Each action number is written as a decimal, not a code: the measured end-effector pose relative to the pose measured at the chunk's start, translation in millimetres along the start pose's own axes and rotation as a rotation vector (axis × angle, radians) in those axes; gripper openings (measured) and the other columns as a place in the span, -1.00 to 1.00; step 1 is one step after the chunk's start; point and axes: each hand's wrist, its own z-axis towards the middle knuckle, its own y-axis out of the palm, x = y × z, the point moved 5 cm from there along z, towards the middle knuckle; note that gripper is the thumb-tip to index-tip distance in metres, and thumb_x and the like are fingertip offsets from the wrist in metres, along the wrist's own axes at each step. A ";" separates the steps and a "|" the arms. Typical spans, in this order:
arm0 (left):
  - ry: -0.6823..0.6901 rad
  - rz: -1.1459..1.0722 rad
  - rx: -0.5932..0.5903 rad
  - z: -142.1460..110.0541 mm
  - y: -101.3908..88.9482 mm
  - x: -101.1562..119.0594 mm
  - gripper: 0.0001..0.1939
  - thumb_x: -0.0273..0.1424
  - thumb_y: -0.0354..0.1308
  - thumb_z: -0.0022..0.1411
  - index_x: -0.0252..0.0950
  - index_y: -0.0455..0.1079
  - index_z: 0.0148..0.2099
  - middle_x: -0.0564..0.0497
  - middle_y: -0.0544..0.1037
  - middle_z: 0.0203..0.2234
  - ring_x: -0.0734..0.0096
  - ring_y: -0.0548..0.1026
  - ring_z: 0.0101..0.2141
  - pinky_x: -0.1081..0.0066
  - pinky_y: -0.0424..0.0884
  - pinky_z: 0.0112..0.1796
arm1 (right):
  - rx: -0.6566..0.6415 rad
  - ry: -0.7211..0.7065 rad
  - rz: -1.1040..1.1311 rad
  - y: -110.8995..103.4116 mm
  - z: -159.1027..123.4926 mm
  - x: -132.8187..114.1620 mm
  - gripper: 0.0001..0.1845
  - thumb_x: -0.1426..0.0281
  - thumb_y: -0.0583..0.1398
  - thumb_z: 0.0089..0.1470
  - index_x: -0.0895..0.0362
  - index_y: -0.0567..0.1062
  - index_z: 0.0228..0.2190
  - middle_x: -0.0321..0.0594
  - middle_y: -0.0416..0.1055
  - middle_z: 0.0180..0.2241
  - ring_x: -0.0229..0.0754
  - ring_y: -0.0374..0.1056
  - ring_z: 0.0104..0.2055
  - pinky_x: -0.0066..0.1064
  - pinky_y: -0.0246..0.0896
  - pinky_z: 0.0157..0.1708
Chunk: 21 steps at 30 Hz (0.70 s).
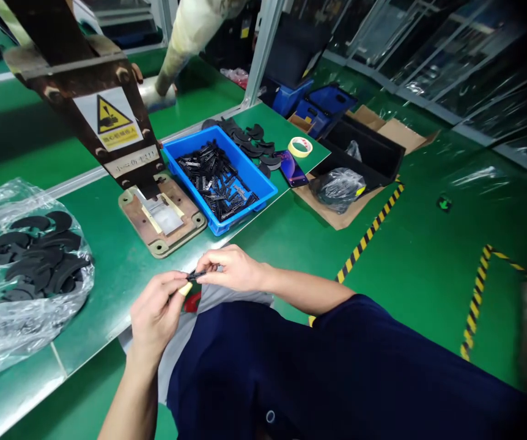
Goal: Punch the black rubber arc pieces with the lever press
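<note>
Between both hands, just off the table's front edge, is a small black plastic part [194,276]. My left hand [157,308] pinches its left end; yellow tape or a cover wraps the thumb tip. From the other side my right hand [233,269] grips the same part with thumb and fingers, which hide much of it. Beyond the hands stands a blue bin [220,227] holding many similar small black parts [217,177]. To its left, the press's metal base plate [172,241] carries a pale metal fixture [165,217] under the press head [139,177].
A clear plastic bag [68,305] of curved black pieces [38,256] lies on the green table at left. More curved pieces [249,143], a tape roll [300,146] and a phone [292,169] lie past the bin. Boxes [368,153] stand on the floor at right.
</note>
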 end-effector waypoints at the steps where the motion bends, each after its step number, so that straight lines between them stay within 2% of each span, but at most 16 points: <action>1: -0.009 -0.003 0.000 -0.1 0.7 -0.8 -0.90 -0.54 0.22 0.27 -0.27 0.50 -0.19 -0.05 0.62 -0.24 0.39 0.61 -0.23 0.40 0.53 -0.16 | 0.000 0.005 -0.001 0.6 -0.5 0.8 -0.83 0.32 0.31 0.10 0.19 0.54 -0.31 -0.30 0.53 -0.43 -0.36 0.40 -0.43 -0.54 0.32 -0.35; 6: -0.034 -0.012 0.012 0.7 2.0 -5.0 -0.92 -0.52 0.23 0.27 -0.28 0.51 -0.20 -0.05 0.63 -0.26 0.39 0.61 -0.25 0.40 0.54 -0.18 | 0.007 0.038 0.011 2.6 -0.2 5.7 -0.82 0.32 0.32 0.09 0.18 0.54 -0.32 -0.32 0.51 -0.45 -0.37 0.37 -0.44 -0.53 0.30 -0.36; 11: -0.003 -0.043 0.007 2.0 1.6 -10.4 -0.86 -0.57 0.24 0.24 -0.27 0.50 -0.16 -0.05 0.61 -0.22 0.39 0.60 -0.23 0.39 0.53 -0.18 | -0.011 0.085 0.107 3.3 3.7 9.9 -0.82 0.34 0.32 0.09 0.19 0.53 -0.29 -0.32 0.52 -0.47 -0.36 0.38 -0.45 -0.53 0.29 -0.38; 17: 0.047 -0.024 0.001 8.5 1.3 -10.6 -0.80 -0.62 0.24 0.22 -0.28 0.49 -0.13 -0.06 0.60 -0.19 0.40 0.60 -0.20 0.41 0.52 -0.15 | 0.018 -0.061 -0.032 -0.2 8.6 7.9 -0.82 0.30 0.27 0.15 0.18 0.54 -0.32 -0.30 0.51 -0.45 -0.36 0.35 -0.45 -0.53 0.25 -0.39; 21: 0.041 -0.002 -0.005 13.3 2.8 -9.3 -0.80 -0.62 0.24 0.22 -0.28 0.49 -0.13 -0.07 0.61 -0.20 0.38 0.60 -0.21 0.39 0.53 -0.15 | 0.018 -0.082 -0.050 -2.7 10.9 10.8 -0.80 0.28 0.25 0.18 0.18 0.54 -0.29 -0.27 0.51 -0.43 -0.34 0.37 -0.43 -0.51 0.29 -0.36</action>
